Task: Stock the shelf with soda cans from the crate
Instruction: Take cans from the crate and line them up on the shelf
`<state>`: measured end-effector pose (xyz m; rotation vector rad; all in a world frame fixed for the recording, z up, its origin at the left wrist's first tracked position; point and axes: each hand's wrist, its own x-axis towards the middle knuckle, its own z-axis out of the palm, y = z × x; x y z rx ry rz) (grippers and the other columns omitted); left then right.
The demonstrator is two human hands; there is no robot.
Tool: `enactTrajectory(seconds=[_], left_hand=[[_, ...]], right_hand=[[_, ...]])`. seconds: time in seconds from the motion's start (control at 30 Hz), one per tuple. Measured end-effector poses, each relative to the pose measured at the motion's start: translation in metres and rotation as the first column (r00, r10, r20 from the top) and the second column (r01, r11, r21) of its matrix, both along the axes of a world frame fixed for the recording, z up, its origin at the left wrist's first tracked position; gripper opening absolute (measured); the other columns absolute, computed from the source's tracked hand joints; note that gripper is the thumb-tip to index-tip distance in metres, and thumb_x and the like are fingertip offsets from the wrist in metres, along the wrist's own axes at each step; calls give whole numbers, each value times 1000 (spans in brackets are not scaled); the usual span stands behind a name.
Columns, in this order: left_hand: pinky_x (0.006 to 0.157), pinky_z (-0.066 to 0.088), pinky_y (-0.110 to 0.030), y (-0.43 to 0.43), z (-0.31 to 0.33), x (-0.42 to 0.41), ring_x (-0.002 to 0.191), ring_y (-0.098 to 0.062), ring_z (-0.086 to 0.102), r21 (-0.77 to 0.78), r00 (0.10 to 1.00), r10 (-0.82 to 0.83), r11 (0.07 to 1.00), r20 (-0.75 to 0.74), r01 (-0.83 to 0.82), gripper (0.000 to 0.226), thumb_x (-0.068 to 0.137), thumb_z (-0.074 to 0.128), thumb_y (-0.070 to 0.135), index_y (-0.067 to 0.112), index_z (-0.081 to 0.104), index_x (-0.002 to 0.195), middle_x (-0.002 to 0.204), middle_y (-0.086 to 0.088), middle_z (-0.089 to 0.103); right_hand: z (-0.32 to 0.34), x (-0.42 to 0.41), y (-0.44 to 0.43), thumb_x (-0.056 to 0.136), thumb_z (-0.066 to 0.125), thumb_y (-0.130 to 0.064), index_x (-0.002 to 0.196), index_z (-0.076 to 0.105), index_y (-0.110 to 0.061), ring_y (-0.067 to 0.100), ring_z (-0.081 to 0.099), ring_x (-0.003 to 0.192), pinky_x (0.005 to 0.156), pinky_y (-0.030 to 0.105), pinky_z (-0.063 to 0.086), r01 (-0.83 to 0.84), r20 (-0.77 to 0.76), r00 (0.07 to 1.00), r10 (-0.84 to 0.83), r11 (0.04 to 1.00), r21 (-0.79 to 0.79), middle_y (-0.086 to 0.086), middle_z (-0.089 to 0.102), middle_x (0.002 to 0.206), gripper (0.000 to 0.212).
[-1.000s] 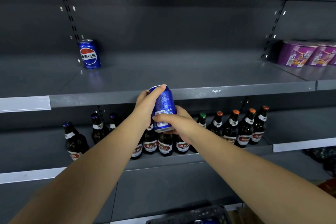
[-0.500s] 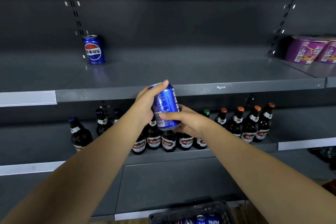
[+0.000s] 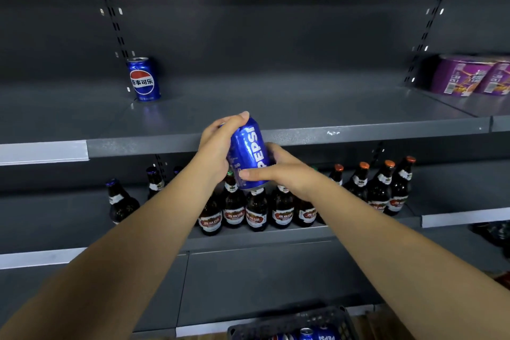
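You grip the blue can (image 3: 249, 153) with both hands, left hand (image 3: 215, 146) and right hand (image 3: 287, 171) fingers curled round it, near the shelf (image 3: 303, 107) edge.

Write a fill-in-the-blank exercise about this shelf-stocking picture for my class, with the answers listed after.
1. The left hand and the right hand together hold a blue can printed with the word ____.
2. The standing can is alone on the upper shelf, at its back ____.
3. The brown bottles stand on the shelf ____ the upper shelf.
4. The packs at the upper shelf's right end are ____ in colour.

Answers: PEPSI; left; below; purple.
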<state>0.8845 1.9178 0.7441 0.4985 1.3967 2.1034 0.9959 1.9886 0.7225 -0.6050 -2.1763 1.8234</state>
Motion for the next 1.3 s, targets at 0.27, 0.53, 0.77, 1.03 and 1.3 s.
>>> enactTrajectory(seconds=[0.27, 0.53, 0.77, 1.03, 1.3], left_hand=[[81, 55, -41, -4, 9, 6, 78, -24, 64, 15, 997, -61, 998, 48, 60, 26, 79, 72, 28, 14, 57, 96, 89, -8, 65], [71, 59, -36, -2, 8, 10, 73, -20, 70, -81, 993, 77, 993, -89, -84, 36, 75, 77, 34, 13, 57, 97, 89, -10, 70], [74, 58, -37, -7, 4, 7, 68, -22, 67, -27, 994, -110, 994, -17, 110, 36, 78, 71, 32, 8, 60, 101, 78, -8, 68], [69, 59, -36, 0, 10, 16, 74, -22, 69, -51, 1000, -7, 999, -5, 7, 50, 72, 78, 41, 9, 59, 106, 89, -8, 69], [70, 57, -35, -5, 12, 15, 65, -20, 67, -44, 993, -97, 995, -65, 94, 27, 80, 71, 32, 7, 68, 91, 75, -8, 68]], right_hand=[[5, 2, -8, 78, 73, -10, 114, 57, -16, 19, 68, 92, 84, 34, 56, -31, -47, 999, 25, 991, -133, 3, 70, 103, 40], [11, 1, -6, 75, 79, -18, 113, 53, -21, 18, 68, 98, 98, 41, 49, -47, -10, 999, 47, 995, -87, 1, 69, 108, 46], [4, 5, -3, 64, 75, -12, 114, 58, -15, 19, 67, 86, 85, 36, 55, -122, -39, 992, 116, 936, -330, 2, 70, 98, 53], [6, 2, -6, 71, 80, -4, 107, 60, -18, 21, 68, 96, 89, 35, 55, 50, -118, 991, -58, 996, -74, 5, 71, 105, 44], [0, 9, -1, 69, 73, -14, 106, 62, -16, 15, 69, 85, 77, 30, 56, -129, -117, 988, 96, 939, -319, -1, 72, 92, 39]])
